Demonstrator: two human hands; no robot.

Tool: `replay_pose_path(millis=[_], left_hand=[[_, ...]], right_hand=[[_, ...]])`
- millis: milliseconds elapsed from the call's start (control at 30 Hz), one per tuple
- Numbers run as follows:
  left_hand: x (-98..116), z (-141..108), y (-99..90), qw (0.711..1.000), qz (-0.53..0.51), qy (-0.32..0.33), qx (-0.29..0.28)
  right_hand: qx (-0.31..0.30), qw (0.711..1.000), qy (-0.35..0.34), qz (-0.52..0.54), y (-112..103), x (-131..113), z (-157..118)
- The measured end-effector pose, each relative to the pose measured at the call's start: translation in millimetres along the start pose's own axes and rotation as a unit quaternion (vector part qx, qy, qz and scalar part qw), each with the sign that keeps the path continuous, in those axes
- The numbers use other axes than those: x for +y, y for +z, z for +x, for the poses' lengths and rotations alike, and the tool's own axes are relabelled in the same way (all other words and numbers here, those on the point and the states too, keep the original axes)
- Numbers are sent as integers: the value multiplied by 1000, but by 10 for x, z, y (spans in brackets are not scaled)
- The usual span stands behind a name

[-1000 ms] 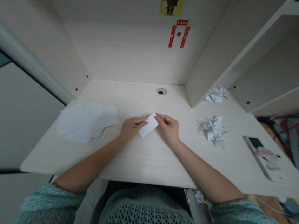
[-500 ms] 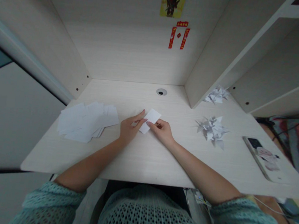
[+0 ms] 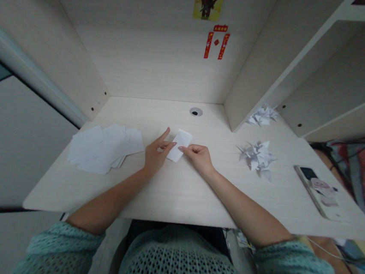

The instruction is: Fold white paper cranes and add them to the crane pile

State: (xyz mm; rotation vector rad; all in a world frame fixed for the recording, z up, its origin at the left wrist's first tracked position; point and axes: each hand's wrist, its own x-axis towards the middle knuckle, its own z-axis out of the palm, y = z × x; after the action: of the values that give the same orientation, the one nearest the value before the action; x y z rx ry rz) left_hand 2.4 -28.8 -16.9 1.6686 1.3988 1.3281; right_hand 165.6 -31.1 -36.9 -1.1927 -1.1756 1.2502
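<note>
A small folded piece of white paper [image 3: 179, 145] is held between my two hands, just above or on the middle of the desk. My left hand [image 3: 157, 152] pinches its left side between thumb and fingers, with the index finger raised away. On the right edge, the thumb and curled fingers of my right hand [image 3: 199, 158] grip the paper. Left of my hands lies a spread stack of white paper sheets [image 3: 100, 148]. To the right sits a pile of folded paper cranes [image 3: 258, 157], with pointed tips sticking out.
Further back, beside the upright panel [image 3: 253, 75], lies another pile of folded white paper [image 3: 264, 114]. A phone [image 3: 322, 193] rests near the desk's right end. A round cable hole [image 3: 195, 112] is set near the back wall of the pale desk [image 3: 176, 196].
The folded paper has turned a little and shifted slightly left. My left index finger has lifted off, and my right fingers have curled closer at the paper's edge.
</note>
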Motion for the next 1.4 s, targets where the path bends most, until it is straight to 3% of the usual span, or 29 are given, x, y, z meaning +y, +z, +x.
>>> replay_pose_path(millis=[200, 533, 900, 1167, 1267, 1400], left_hand=[[47, 44, -24, 999, -14, -36, -5], [-59, 137, 13, 964, -193, -135, -121], [-126, 114, 37, 965, -114, -117, -204], [-134, 133, 5, 949, -116, -149, -252], [-147, 81, 11, 948, -103, -144, -266], [-132, 30, 20, 949, -95, -148, -260]], right_hand=[[-5, 999, -32, -23, -34, 58, 56], [31, 994, -89, -57, -43, 43, 20], [39, 990, -130, -39, 3, 61, 18], [59, 995, -80, 19, 13, 39, -9], [108, 992, -54, 43, -108, 10, 89], [233, 970, -54, 45, -303, -40, 243]])
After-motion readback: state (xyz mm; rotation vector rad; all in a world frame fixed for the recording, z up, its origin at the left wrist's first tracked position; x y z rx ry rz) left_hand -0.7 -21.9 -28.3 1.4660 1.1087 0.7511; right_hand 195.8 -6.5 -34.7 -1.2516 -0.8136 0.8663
